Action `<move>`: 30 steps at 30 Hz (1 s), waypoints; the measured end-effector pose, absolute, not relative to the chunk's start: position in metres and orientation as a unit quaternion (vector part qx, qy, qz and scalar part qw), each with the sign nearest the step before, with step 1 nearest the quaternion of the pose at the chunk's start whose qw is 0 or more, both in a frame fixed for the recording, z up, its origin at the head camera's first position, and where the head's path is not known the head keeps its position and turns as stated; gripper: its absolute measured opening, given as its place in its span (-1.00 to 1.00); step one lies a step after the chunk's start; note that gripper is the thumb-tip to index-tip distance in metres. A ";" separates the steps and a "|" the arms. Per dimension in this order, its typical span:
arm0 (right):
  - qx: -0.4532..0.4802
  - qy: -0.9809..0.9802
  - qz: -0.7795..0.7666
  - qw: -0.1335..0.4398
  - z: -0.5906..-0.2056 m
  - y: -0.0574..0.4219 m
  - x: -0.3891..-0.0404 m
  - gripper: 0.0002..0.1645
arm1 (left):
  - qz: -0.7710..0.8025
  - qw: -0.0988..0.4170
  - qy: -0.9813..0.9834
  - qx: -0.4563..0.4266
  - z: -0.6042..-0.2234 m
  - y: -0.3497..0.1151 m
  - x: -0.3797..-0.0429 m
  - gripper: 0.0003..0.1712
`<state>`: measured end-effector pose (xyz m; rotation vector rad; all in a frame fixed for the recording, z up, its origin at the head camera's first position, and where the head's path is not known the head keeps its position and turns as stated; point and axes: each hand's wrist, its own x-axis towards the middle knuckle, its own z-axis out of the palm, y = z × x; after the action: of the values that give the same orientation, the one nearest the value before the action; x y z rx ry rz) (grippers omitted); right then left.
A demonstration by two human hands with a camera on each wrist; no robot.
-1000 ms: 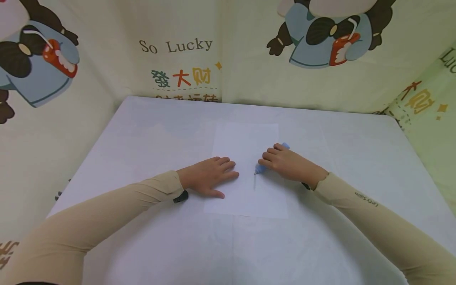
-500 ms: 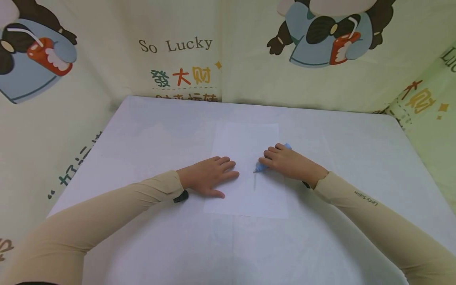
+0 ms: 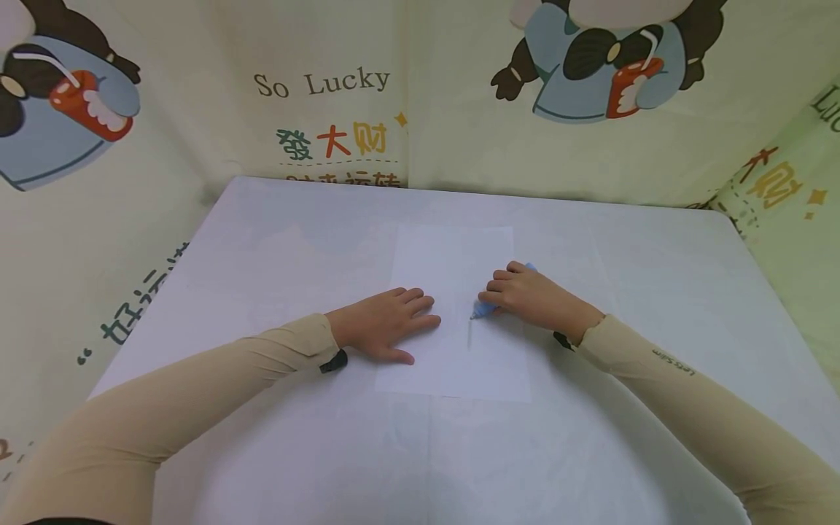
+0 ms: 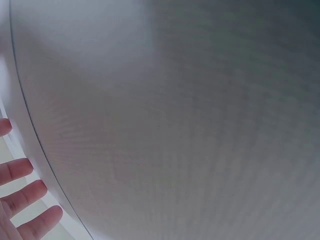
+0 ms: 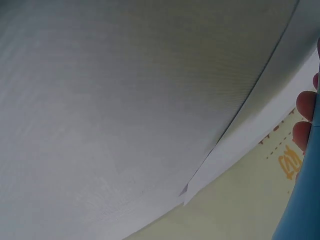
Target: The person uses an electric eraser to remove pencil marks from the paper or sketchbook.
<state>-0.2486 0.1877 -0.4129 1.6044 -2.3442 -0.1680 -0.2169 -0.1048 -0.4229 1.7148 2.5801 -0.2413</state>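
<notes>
A sheet of white paper [image 3: 453,255] lies on the white table. My left hand [image 3: 387,324] rests spread on the paper's left part, palm down; several of its fingertips [image 4: 30,195] show at the lower left of the left wrist view. My right hand [image 3: 531,295] grips a thick light-blue pen-like tube [image 3: 484,309] with a narrow tip. In the right wrist view the fingers curl round the blue barrel [image 5: 302,195]. The tip is right at the upper end of a short faint grey-green line [image 3: 469,337] on the paper. Most of the barrel is hidden by the hand in the head view.
The white-covered table [image 3: 295,240] extends around the paper on all sides. A cream cloth with cartoon prints and lettering [image 3: 453,146] hangs behind it and at both sides. Dark wrist devices [image 3: 333,362] sit under the beige sleeves [image 3: 249,357].
My right hand and the blue tube shift only slightly, the tip ending a little further right near the line's upper end. The left hand stays still. The cloth's print at left has shifted.
</notes>
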 end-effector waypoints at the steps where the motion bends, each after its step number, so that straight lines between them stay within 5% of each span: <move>1: 0.557 -0.816 -0.058 0.145 -0.412 0.187 -0.248 -0.65 | -0.078 0.016 0.830 0.552 -0.423 -0.105 -0.217 -0.20; 30: 0.550 -0.827 -0.052 0.107 -0.404 0.179 -0.247 -0.68 | -0.077 0.028 0.830 0.552 -0.418 -0.108 -0.219 -0.19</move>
<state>-0.2469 0.1786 -0.4042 1.6189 -2.4328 -0.1520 -0.2192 -0.1080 -0.4180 1.7047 2.5615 -0.2363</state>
